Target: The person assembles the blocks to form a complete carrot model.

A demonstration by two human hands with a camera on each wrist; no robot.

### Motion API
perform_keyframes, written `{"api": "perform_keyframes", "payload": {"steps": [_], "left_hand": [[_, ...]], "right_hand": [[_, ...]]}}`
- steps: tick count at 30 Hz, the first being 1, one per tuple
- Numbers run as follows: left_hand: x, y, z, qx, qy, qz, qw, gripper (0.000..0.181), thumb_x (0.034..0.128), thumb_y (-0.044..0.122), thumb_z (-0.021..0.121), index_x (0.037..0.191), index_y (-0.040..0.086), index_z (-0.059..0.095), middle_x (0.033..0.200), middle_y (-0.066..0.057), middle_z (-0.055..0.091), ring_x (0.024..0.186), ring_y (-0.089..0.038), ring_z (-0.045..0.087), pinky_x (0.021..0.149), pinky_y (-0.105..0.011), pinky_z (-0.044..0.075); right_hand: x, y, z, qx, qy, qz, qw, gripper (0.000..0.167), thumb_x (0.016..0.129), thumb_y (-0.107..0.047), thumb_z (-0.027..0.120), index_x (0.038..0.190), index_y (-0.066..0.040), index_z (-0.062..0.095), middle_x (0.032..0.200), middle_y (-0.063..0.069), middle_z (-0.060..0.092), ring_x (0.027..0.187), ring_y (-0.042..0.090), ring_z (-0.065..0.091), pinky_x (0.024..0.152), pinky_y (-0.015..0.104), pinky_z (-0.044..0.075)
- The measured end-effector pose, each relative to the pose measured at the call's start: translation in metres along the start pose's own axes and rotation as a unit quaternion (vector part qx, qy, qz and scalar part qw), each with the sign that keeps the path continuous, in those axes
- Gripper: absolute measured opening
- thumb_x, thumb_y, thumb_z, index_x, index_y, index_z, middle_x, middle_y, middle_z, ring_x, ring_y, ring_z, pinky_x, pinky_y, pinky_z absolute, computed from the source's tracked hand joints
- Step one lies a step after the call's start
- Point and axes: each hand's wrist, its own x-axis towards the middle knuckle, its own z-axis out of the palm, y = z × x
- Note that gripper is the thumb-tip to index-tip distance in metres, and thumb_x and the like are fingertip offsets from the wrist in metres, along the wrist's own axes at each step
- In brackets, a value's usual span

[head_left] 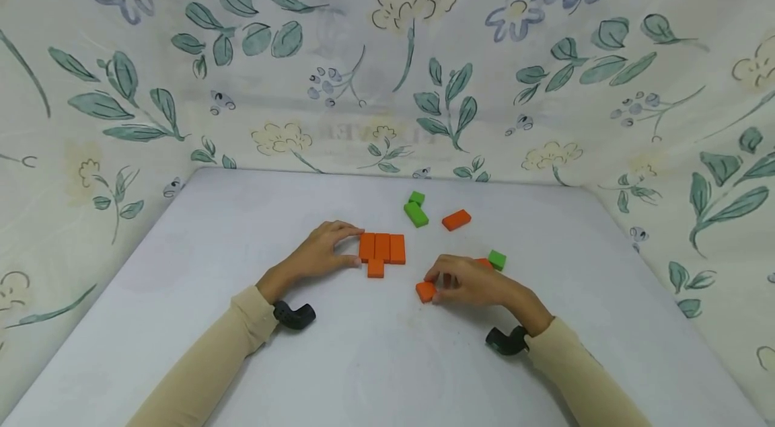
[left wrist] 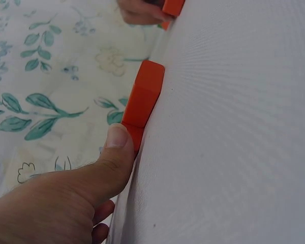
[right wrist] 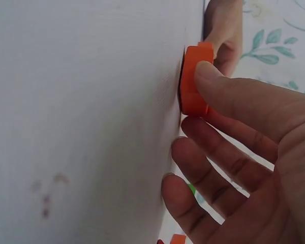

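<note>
Three orange rectangular blocks (head_left: pixel 382 247) lie side by side on the white table, with a small orange block (head_left: pixel 375 268) against their near edge. At the left end of this group, my left hand (head_left: pixel 319 251) touches the corners with extended index finger and thumb. The left wrist view shows that thumb (left wrist: pixel 117 140) against the orange side. My right hand (head_left: pixel 472 281) pinches another small orange block (head_left: pixel 426 291) between thumb and fingers, low over the table and apart from the group. In the right wrist view the thumb lies on this block (right wrist: pixel 191 84), while the other fingers spread below it.
Beyond the group lie two green blocks (head_left: pixel 416 214) and a loose orange block (head_left: pixel 457 220). Behind my right hand are a green block (head_left: pixel 497 259) and a partly hidden orange block (head_left: pixel 483 262). Floral cloth (head_left: pixel 387 77) hangs around the table (head_left: pixel 375 360).
</note>
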Motion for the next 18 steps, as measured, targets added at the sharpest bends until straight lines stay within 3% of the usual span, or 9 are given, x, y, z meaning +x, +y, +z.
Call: {"api": "perform_keyframes", "payload": {"steps": [6,13,18], "left_hand": [[-0.001,0.000,0.000,0.004,0.000,-0.002,1.0000,0.066,0.0852,0.045,0.077,0.143,0.021,0.056,0.147,-0.008,0.051,0.138,-0.032,0.042,0.113,-0.058,0.035],[-0.001,0.000,0.000,0.012,0.001,0.004,0.9999,0.067,0.0852,0.048,0.076,0.143,0.021,0.056,0.147,-0.009,0.051,0.137,-0.032,0.042,0.112,-0.058,0.036],[0.001,0.000,0.000,0.012,0.000,0.003,0.9999,0.067,0.0844,0.046,0.077,0.142,0.021,0.057,0.147,-0.010,0.052,0.137,-0.032,0.043,0.112,-0.058,0.035]], "right_hand": [[0.003,-0.003,0.003,-0.022,0.012,-0.006,0.9997,0.025,0.090,-0.024,0.076,0.113,-0.014,0.070,0.105,-0.006,0.066,0.089,0.010,0.060,0.076,0.022,0.054],[0.008,-0.014,0.004,-0.069,0.077,-0.031,0.9942,0.022,0.090,-0.015,0.073,0.111,-0.008,0.069,0.104,0.001,0.067,0.089,0.016,0.062,0.076,0.026,0.056],[0.016,-0.021,0.007,-0.096,0.107,-0.037,0.9890,0.023,0.091,-0.016,0.073,0.111,-0.007,0.068,0.106,0.004,0.067,0.089,0.017,0.063,0.077,0.027,0.057]]}}
